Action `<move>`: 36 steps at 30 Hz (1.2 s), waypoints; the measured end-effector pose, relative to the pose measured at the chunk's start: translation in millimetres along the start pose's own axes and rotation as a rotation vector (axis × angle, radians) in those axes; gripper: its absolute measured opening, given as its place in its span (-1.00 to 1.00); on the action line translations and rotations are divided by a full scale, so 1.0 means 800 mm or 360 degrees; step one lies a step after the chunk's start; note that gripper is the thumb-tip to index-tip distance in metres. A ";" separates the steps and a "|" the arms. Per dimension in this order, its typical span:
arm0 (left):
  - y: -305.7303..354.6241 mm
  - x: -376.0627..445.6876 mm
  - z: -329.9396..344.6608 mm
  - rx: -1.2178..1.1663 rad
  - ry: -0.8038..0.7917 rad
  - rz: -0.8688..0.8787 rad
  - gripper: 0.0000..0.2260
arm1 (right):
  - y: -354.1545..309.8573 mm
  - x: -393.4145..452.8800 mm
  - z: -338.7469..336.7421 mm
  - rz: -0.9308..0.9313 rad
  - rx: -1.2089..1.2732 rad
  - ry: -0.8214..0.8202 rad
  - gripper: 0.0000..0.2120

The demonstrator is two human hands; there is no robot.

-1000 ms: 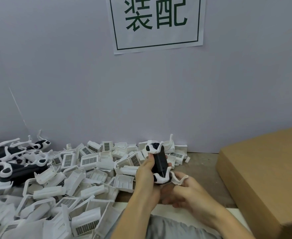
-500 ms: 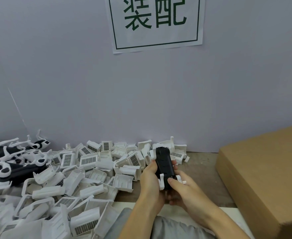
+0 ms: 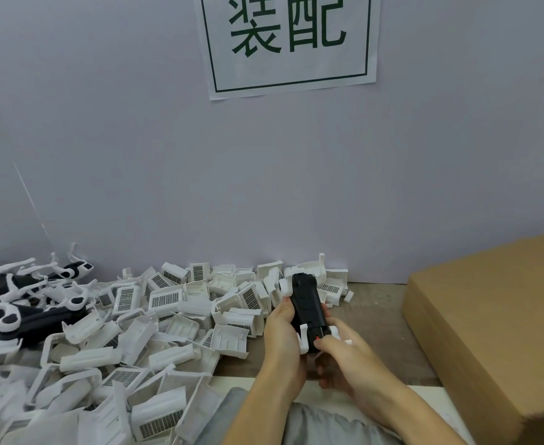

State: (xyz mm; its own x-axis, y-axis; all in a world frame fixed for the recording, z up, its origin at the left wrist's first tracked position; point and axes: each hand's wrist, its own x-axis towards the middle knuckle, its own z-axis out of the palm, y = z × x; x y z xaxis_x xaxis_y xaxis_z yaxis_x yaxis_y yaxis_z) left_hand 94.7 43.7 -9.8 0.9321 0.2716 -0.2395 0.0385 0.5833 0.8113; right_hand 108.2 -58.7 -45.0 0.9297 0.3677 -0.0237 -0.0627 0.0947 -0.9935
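While the left hand grips the black part, the right hand pinches it.

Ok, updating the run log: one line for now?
left hand: grips black body | right hand: pinches its near end

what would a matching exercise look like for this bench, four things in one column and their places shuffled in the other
Things:
1. black part
2. white housings
3. cardboard box
4. paper sign

Places:
A. on the wall, top centre
B. at the right side of the table
C. gripped between the left hand and the right hand
D. heaped on the table's left side

Pairs: 1-C, 2-D, 3-B, 4-A
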 end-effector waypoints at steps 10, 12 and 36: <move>0.002 -0.005 -0.001 -0.0008 -0.0035 -0.0029 -0.60 | 0.000 -0.001 0.000 -0.0002 0.0054 -0.0031 -0.76; 0.002 -0.005 -0.001 -0.0002 -0.0034 -0.0023 -0.60 | 0.001 0.000 -0.001 0.0001 0.0098 -0.0062 -0.70; 0.037 0.005 -0.010 -0.0537 -0.0127 -0.0026 -0.63 | -0.008 -0.009 -0.001 0.0003 0.0192 -0.0050 -0.67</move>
State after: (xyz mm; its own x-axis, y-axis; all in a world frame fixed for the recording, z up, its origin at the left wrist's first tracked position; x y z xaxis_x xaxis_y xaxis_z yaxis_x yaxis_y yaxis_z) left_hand 96.4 67.9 8.9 0.9581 0.2074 -0.1975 -0.0555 0.8110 0.5824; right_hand 102.0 -62.7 -38.5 0.9178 0.3966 -0.0201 -0.1094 0.2038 -0.9729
